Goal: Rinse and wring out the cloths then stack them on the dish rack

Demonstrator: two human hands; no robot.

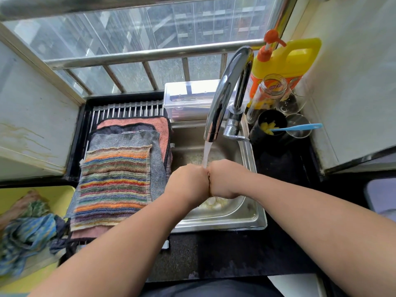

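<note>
Both my fists meet over the steel sink [252, 213], under water running from the chrome faucet [227, 91]. My left hand [188, 181] and my right hand [225, 179] press knuckle to knuckle and grip a dark cloth [209, 183]; only a thin sliver of it shows between them. On the black dish rack [126, 109] to the left lies a flat stack: a striped cloth [113, 183] on top, a grey cloth [128, 139] under it, then a dark one and a salmon cloth [162, 129].
A yellow basin [57, 196] at the lower left holds crumpled blue and green cloths [25, 232]. A clear plastic box [188, 99] stands behind the sink. A yellow soap jug [287, 58], a jar, glasses and a black cup crowd the right counter.
</note>
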